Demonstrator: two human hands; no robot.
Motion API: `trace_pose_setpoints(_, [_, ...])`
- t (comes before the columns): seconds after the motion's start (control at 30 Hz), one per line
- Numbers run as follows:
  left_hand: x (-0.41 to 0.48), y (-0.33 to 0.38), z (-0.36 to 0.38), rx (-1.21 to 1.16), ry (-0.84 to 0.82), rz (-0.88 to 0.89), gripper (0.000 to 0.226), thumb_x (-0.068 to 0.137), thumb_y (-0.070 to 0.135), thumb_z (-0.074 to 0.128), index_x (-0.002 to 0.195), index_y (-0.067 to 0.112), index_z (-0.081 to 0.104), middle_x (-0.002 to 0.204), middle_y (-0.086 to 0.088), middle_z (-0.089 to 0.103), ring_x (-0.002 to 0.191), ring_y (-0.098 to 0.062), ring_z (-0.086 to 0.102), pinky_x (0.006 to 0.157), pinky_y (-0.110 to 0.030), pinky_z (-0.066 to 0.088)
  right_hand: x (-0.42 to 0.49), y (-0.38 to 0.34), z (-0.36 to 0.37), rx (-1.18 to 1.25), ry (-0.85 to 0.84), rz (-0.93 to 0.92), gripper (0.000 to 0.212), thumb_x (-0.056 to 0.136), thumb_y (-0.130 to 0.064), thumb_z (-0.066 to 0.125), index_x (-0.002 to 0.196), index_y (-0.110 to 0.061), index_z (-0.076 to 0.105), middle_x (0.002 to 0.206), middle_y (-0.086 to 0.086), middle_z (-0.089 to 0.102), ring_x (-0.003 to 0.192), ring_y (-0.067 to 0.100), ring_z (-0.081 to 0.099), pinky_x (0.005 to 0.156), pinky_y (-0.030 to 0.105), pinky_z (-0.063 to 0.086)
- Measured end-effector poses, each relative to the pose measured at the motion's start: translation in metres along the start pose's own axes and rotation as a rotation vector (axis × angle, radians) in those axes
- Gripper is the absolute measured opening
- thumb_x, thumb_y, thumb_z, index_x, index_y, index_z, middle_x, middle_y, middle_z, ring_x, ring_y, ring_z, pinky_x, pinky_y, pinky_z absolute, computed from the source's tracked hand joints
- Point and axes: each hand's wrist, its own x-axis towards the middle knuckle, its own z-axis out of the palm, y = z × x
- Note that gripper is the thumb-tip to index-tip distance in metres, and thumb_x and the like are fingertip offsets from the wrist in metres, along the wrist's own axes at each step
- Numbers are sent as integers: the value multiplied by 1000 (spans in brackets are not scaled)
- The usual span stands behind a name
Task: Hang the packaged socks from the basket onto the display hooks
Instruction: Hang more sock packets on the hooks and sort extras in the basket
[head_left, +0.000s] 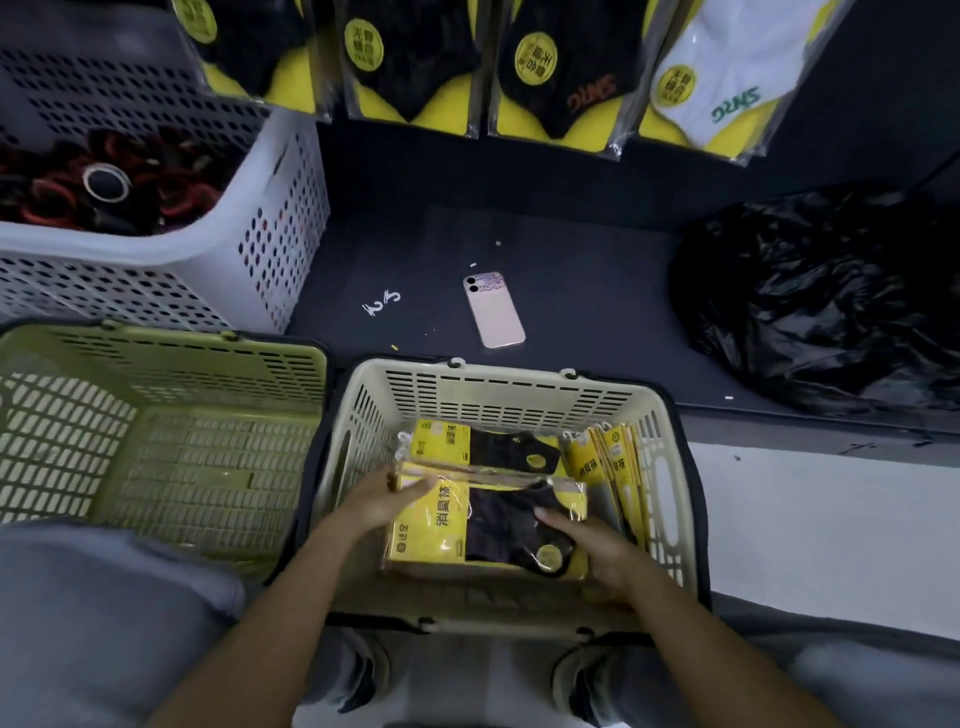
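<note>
A beige basket (498, 387) stands on the floor in front of me with yellow sock packs inside. The top pack (441, 519), yellow card with black socks under clear film, lies flat at the near end. My left hand (387, 496) holds its left top corner with the fingers laid over the film. My right hand (597, 551) grips its right lower edge, thumb on top. Another flat pack (457, 441) lies behind it, and several packs (608, 462) stand on edge by the right wall. Hung sock packs (550, 73) line the display above.
An olive basket (156, 358) sits to the left, a white perforated crate (260, 260) with dark and red items behind it. A pink phone (493, 309) lies on the dark base shelf. A black plastic bag (826, 291) is heaped at the right.
</note>
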Motion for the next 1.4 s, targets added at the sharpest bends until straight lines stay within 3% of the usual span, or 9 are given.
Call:
trace_pose_setpoints(0.13, [-27, 31, -30, -2, -53, -14, 62, 78, 72, 49, 115, 22, 53, 120, -1, 58, 89, -10, 54, 63, -23, 39, -39, -36, -1, 5, -9, -68, 45, 57, -52, 74, 95, -30, 61, 83, -14, 68, 71, -1, 62, 53, 18, 47])
trace_pose_setpoints(0.27, [-59, 77, -65, -252, -16, 212, 33, 82, 60, 57, 98, 32, 59, 103, 8, 65, 85, -1, 58, 61, -21, 45, -72, -76, -6, 61, 93, -282, 74, 53, -48, 83, 117, -15, 63, 104, 6, 74, 100, 23, 69, 97, 39, 51])
trace_pose_setpoints(0.4, [-92, 130, -94, -707, 34, 511, 51, 65, 49, 74, 107, 23, 64, 104, -1, 71, 95, -18, 67, 86, -34, 53, -106, -120, -14, 229, 154, -510, 84, 40, -54, 90, 112, -15, 70, 107, 9, 73, 101, 27, 69, 95, 43, 51])
trace_pose_setpoints(0.5, [-116, 173, -95, -983, -94, 728, 43, 71, 29, 71, 110, 18, 59, 105, -2, 71, 93, -16, 69, 80, -28, 56, -130, -152, -16, 345, 176, -655, 81, 44, -59, 87, 112, -19, 69, 110, 6, 72, 108, 27, 66, 104, 49, 44])
trace_pose_setpoints(0.73, [-157, 261, -64, -932, 36, 873, 29, 78, 35, 65, 100, 16, 61, 87, 3, 72, 76, -9, 69, 66, -21, 55, -180, -194, 16, 441, 51, -829, 80, 53, -58, 84, 120, -19, 64, 116, 7, 70, 107, 25, 67, 89, 41, 53])
trace_pose_setpoints(0.8, [-164, 275, -68, -970, 137, 904, 19, 84, 29, 64, 101, 20, 63, 92, 5, 74, 86, -10, 70, 75, -23, 55, -191, -198, 16, 408, 6, -900, 70, 63, -49, 78, 122, -15, 63, 117, 9, 69, 107, 23, 67, 83, 35, 56])
trace_pose_setpoints(0.97, [-183, 292, -96, -821, 308, 1013, 45, 72, 45, 69, 112, 27, 62, 101, 15, 71, 95, 1, 66, 74, -11, 50, -232, -225, -4, 260, 290, -1137, 67, 71, -42, 69, 132, -27, 45, 137, -4, 50, 122, 10, 50, 101, 28, 40])
trace_pose_setpoints(1.1, [-199, 314, -111, -696, 343, 1034, 48, 58, 56, 73, 99, 35, 61, 88, 26, 70, 81, 9, 65, 60, -3, 46, -280, -263, -7, 100, 353, -1403, 43, 78, -36, 67, 119, -35, 56, 120, -16, 62, 109, -6, 58, 81, 7, 47])
trace_pose_setpoints(1.4, [-210, 370, -89, -472, 336, 1147, 32, 64, 41, 82, 85, 38, 58, 70, 44, 60, 69, 26, 54, 52, 5, 37, -315, -296, -21, 149, 449, -1592, 30, 72, -33, 71, 97, -19, 66, 94, -9, 74, 86, 3, 69, 68, 12, 52])
